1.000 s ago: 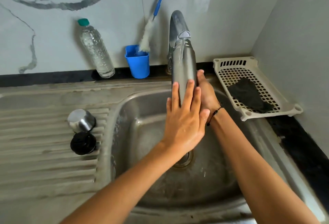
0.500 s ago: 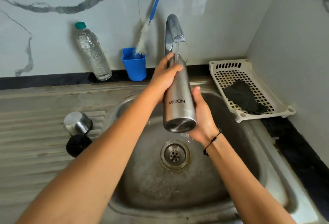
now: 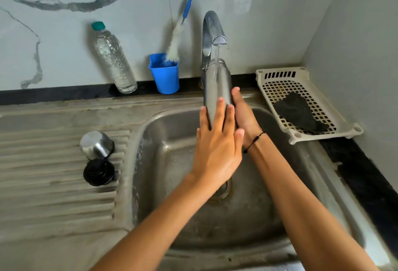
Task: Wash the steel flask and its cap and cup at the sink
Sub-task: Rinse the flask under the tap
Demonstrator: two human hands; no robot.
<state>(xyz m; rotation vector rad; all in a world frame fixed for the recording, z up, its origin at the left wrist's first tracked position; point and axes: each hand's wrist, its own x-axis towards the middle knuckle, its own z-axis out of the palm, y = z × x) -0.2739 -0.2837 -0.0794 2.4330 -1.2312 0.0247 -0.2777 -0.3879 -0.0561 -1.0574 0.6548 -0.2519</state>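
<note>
Under the running tap (image 3: 210, 27) the steel flask (image 3: 217, 85) stands upright over the sink basin (image 3: 247, 216), and water runs down its side. My left hand (image 3: 217, 141) lies flat against the flask's near side with straight fingers. My right hand (image 3: 245, 115) holds the flask from the right, thumb up along its body; its fingers are hidden behind. The flask's lower end is covered by my hands. The steel cup (image 3: 97, 144) lies upside down on the drainboard (image 3: 43, 184) at the left, and the black cap (image 3: 98, 172) sits just in front of it.
A clear plastic bottle (image 3: 112, 59) and a blue cup (image 3: 164, 76) holding a bottle brush (image 3: 174, 42) stand against the back wall. A cream plastic basket (image 3: 301, 139) with a dark cloth (image 3: 299, 113) sits right of the basin. Walls close the back and right.
The flask has swung from tilted, bottom toward me, to upright under the stream. My left hand has slid from the flask's top down to its lower body and flattened.
</note>
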